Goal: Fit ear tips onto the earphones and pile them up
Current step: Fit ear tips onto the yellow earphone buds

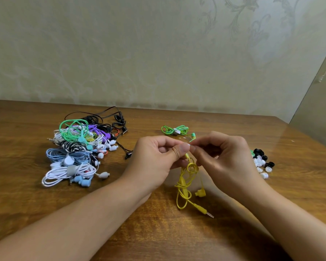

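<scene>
Two hands meet above a wooden tabletop, working on yellow earphones. To fit the tip well, it likely needs pressing squarely over the bud's nozzle until it seats. The left hand pinches the bud end, fingers curled. The right hand pinches something tiny against it (probably an ear tip, hidden). The cord dangles to the tabletop. Loose tips lie right; the pile left.

Both hands raised together at centre, fingertips meeting.
Left hand curled, thumb pressed forward in a pinch; right hand curled likewise, fingertips pinching opposite it; bare forearms angle in from below.
</scene>
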